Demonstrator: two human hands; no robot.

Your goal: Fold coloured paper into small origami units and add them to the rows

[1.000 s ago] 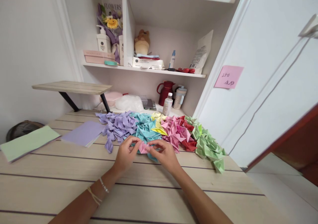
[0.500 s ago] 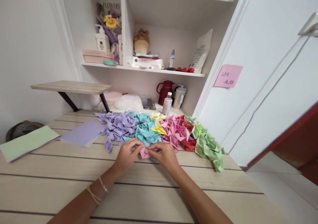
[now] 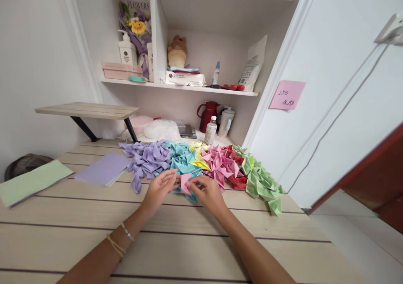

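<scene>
A small folded piece of pink paper (image 3: 185,183) is pinched between the thumb and fingers of my right hand (image 3: 206,192). To its left, my left hand (image 3: 160,190) has its fingers stretched out and apart, close to the paper's left edge; whether a fingertip touches it I cannot tell. Just beyond both hands lie heaps of folded paper pieces: purple (image 3: 150,158), blue (image 3: 182,160), yellow (image 3: 199,160), pink (image 3: 220,164), red (image 3: 238,182) and green (image 3: 262,183).
On the table's left are a stack of green paper (image 3: 34,181) and purple sheets (image 3: 102,168). A small raised wooden shelf (image 3: 88,109) stands behind them. Along the back are a clear bottle (image 3: 210,131), a dark red jug (image 3: 208,117) and a tumbler (image 3: 226,122).
My left fingers have let go of the pink paper and straightened. The right hand keeps hold of it, and the paper now shows a flat face tilted upright.
</scene>
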